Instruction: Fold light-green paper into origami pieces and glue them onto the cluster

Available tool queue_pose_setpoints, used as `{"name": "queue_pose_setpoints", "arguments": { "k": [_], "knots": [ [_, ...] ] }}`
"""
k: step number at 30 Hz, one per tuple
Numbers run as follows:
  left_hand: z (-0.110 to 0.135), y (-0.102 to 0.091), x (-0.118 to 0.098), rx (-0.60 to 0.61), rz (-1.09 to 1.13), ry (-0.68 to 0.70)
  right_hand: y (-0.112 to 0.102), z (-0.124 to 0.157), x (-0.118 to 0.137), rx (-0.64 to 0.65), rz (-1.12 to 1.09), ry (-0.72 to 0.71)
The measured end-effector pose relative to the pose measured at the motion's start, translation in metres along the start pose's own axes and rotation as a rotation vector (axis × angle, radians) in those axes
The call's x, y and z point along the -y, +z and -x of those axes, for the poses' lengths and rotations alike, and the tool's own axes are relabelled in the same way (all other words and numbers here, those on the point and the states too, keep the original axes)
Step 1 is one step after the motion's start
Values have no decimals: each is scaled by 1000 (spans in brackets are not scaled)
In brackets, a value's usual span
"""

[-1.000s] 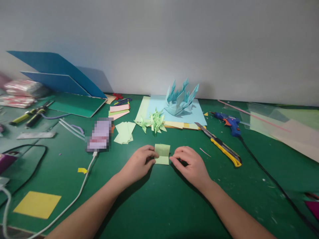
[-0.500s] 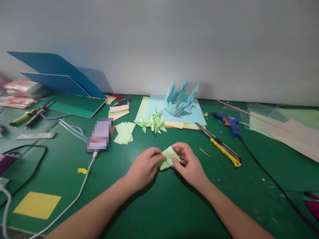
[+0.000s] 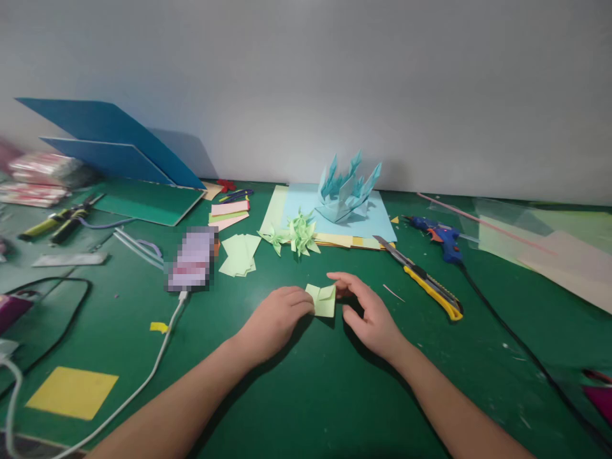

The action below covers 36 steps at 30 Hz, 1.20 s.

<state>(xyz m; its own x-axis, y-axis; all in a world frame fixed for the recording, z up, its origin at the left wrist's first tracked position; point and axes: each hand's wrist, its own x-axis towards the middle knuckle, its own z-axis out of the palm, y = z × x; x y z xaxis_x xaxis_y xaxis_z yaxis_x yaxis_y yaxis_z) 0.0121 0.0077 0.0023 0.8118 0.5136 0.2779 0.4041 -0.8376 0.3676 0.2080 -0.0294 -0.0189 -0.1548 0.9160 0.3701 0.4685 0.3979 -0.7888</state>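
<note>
One creased green paper (image 3: 326, 305) sits between the left hand (image 3: 277, 319), whose fingers seem to pinch its left edge, and the right hand (image 3: 370, 317), whose fingers spread apart at its right, so that one-sided grip could let it swivel and crease crookedly.

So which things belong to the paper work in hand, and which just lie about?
Belonging, it seems: creased green paper in left hand; perhaps pale green slips, paper flowers.

Lying about: yellow-handled knife; blue glue gun; yellow sheet; pliers.
</note>
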Motion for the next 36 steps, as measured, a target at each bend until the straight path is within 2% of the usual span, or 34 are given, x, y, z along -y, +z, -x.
{"name": "queue_pose_setpoints", "arguments": {
  "k": [3, 8, 13, 18, 21, 25, 36],
  "knots": [
    [2, 1, 5, -42, 5, 37, 0, -2, -5, 16, 92, -18],
    [4, -1, 1, -59, 15, -16, -2, -4, -4, 34, 179, -116],
    [5, -1, -8, -1, 37, -62, -3, -3, -1, 18, 280, -212],
    [6, 1, 0, -40, -17, -40, -1, -2, -1, 138, 262, -261],
    [7, 0, 2, -57, -30, -20, -2, -3, 0, 206, 248, -255],
    [5, -2, 0, -19, -28, -72, -7, -4, 3, 277, 234, -215],
    [5, -8, -9, 47, -67, -142, -12, -8, 1, 325, 150, -154]
  ]
}}
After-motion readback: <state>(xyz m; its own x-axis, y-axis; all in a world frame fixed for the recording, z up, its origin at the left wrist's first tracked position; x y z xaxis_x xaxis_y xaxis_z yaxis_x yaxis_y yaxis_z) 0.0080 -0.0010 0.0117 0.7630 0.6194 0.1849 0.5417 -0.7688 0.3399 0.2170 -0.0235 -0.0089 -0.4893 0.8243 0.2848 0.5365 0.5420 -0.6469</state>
